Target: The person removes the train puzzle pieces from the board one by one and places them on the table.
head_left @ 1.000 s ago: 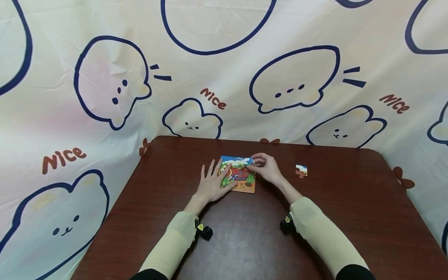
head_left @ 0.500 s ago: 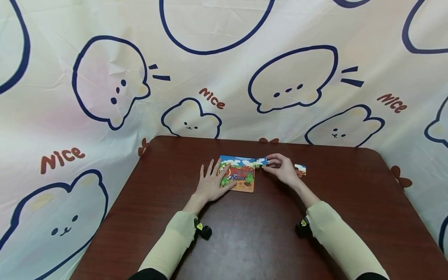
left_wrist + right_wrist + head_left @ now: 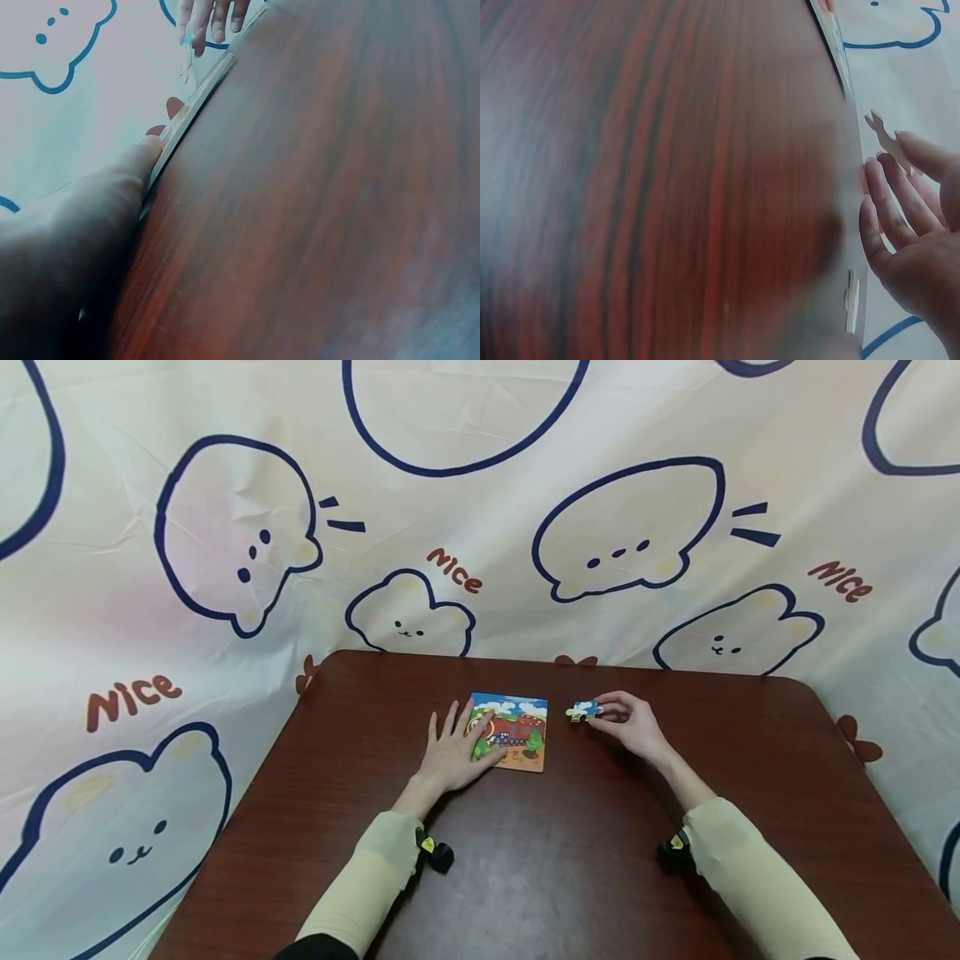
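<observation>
A square jigsaw puzzle [image 3: 521, 712] with a colourful picture lies flat on the brown table. Over its left side my left hand [image 3: 452, 757] is spread, fingers straight and the thumb on the near edge. The left wrist view shows that thumb [image 3: 112, 191] against the puzzle's edge [image 3: 196, 105]. To the right of the puzzle, my right hand [image 3: 636, 727] pinches a blue, white and green puzzle piece [image 3: 582, 712] between thumb and fingers. In the right wrist view this piece [image 3: 889, 141] is tilted and raised off the table.
Another loose puzzle piece [image 3: 851, 300] lies on the table [image 3: 667, 187] in the right wrist view; the right hand covers it in the head view. Behind the table's far edge hangs a printed cloth [image 3: 510, 510].
My right hand has drawn the pinched piece away from the puzzle's upper right corner, moving right. It now hides the loose piece seen there earlier. The left hand has stayed in place.
</observation>
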### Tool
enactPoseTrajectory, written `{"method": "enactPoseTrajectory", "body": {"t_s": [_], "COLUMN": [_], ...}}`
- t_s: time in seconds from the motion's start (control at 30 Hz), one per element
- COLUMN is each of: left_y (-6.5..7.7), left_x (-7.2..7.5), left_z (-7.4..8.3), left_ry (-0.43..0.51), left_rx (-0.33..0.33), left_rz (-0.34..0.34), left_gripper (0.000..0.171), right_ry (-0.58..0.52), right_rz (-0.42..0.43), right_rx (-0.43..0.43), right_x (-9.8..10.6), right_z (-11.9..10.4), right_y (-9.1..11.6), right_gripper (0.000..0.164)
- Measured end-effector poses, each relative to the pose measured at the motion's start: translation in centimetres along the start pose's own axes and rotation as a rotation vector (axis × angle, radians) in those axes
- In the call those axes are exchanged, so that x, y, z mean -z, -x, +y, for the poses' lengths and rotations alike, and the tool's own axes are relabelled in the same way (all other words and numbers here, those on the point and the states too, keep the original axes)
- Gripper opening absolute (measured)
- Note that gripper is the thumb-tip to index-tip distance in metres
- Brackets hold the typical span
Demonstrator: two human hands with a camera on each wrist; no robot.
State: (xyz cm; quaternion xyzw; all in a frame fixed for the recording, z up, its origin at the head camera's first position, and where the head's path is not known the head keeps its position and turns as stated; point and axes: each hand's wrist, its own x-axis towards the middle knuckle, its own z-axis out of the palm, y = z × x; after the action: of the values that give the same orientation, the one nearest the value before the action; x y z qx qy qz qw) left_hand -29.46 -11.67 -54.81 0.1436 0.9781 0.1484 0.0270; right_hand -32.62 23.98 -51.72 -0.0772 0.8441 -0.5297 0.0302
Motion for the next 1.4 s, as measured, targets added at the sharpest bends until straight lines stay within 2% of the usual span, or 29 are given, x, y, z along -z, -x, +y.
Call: {"method": "enactPoseTrajectory", "body": {"t_s": [0.43,0.63,0.77,1.17,1.4], "left_y": [0.0,0.1,-0.1,-0.2,-0.1], "left_x": [0.0,-0.1,-0.2,-0.3,-0.1], "left_z": [0.0,0.0,-0.1,-0.2,-0.1], "left_ry": [0.014,0.021,0.007,0.02,0.014], "left_rx": [-0.007,-0.007,-0.002,-0.012,-0.004], "left_rz": [0.002,0.004,-0.001,-0.003,-0.001], "left_gripper": [0.085,0.085,0.085,0.086,0.085], "right_ry": [0.157,0.137,0.173,0.395,0.433], "right_rz": [0.021,-0.007,0.002,0.006,0.015], "right_rx": [-0.001,-0.008,0.017,0.131,0.133], "right_x": [1.8,2.5,2.8,2.9,2.7], "right_z": [0.7,1.5,2.3,3.8,3.8], "right_y": [0.2,-0.1,-0.2,-0.4,-0.2], "right_gripper": [0.041,0.042,0.04,0.035,0.039]}}
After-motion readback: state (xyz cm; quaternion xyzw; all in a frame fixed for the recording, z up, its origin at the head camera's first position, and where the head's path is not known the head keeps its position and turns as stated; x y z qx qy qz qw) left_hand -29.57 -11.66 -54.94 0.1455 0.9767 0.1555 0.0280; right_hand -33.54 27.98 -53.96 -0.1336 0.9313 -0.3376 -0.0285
